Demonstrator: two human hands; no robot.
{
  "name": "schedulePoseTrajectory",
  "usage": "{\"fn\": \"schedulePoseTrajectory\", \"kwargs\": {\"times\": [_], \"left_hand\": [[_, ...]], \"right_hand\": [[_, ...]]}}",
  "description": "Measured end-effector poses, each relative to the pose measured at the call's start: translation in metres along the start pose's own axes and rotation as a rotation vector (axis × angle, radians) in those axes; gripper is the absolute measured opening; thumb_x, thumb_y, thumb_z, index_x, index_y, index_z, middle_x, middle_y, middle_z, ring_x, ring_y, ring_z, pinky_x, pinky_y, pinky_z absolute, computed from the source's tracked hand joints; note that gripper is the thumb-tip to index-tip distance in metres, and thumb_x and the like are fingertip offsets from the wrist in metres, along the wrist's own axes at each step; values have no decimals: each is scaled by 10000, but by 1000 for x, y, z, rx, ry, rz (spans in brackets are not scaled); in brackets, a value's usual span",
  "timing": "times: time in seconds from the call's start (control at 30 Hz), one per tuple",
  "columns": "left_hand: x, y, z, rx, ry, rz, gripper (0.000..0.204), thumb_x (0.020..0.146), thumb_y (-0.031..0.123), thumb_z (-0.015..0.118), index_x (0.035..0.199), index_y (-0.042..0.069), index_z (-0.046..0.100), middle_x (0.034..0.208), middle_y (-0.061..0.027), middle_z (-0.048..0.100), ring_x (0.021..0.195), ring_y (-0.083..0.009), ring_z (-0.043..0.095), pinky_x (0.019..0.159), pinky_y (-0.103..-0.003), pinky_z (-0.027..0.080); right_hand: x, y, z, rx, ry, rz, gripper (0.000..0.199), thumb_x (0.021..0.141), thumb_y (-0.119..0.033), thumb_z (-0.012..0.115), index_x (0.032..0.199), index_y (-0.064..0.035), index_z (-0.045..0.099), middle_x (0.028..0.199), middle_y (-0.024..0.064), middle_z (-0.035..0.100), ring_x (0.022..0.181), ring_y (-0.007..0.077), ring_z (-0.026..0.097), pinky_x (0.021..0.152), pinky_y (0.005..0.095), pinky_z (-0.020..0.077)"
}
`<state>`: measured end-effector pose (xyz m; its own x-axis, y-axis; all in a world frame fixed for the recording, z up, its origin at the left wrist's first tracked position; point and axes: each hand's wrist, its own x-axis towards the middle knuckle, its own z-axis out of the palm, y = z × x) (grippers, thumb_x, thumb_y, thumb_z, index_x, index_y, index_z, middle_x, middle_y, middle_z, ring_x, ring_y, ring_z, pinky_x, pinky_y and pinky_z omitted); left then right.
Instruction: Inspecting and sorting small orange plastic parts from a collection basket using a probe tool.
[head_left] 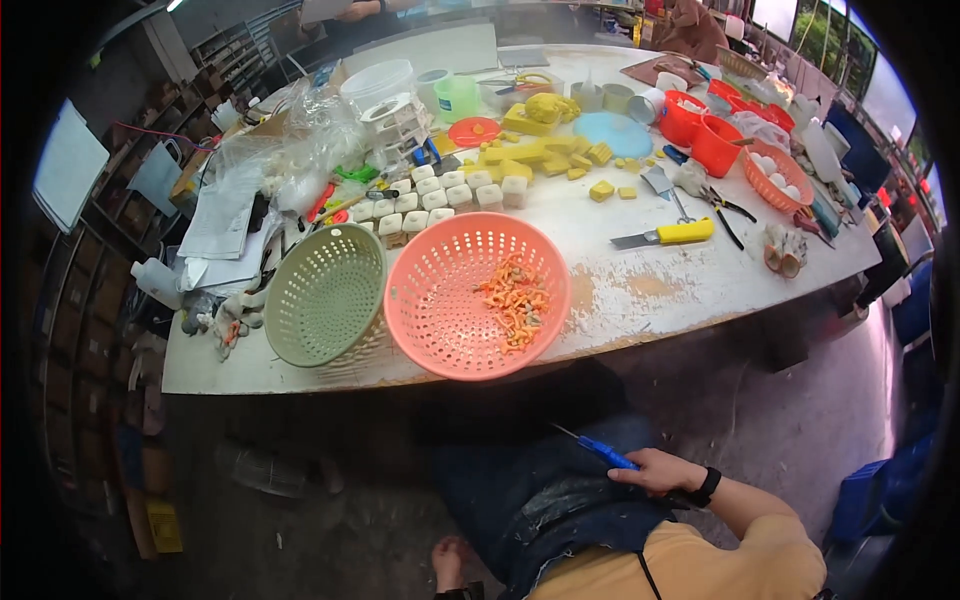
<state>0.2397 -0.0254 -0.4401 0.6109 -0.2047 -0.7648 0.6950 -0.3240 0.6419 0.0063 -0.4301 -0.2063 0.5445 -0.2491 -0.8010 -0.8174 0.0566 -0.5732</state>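
My right hand is closed round a slim blue-handled tool. Its thin metal tip points up and left over my dark apron, below the table edge. Low down beside the apron hangs my left hand; nothing shows in it, and how its fingers lie is unclear. Nearest on the table is a pink perforated basket with small orange and greyish pieces heaped in its right side. A green perforated basket stands against its left and looks bare inside.
Behind the baskets stand rows of white-topped blocks and yellow chunks. A yellow utility knife, a scraper and pliers lie to the right, near red pots. Plastic bags and papers crowd the left.
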Motion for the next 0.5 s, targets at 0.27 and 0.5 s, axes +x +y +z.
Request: {"fn": "schedulePoseTrajectory", "kwargs": {"times": [0.27,0.5], "left_hand": [[-162,355,112,454,-369,1205,273,916,-25,585,1187,-22,621,1101,-111,691,986,-151,652,902,-281,507],[-117,450,257,1170,-640,1609,247,855,78,670,1102,69,679,1039,-118,668,927,-315,650,800,-386,527]], "right_hand": [[2,-44,28,-225,-56,-175,579,937,-574,568,1077,-19,650,679,124,612,523,213,587,533,350,478],[22,-32,28,-208,-107,-230,600,926,-590,569,1087,-20,666,771,178,663,654,285,647,669,384,508]]}}
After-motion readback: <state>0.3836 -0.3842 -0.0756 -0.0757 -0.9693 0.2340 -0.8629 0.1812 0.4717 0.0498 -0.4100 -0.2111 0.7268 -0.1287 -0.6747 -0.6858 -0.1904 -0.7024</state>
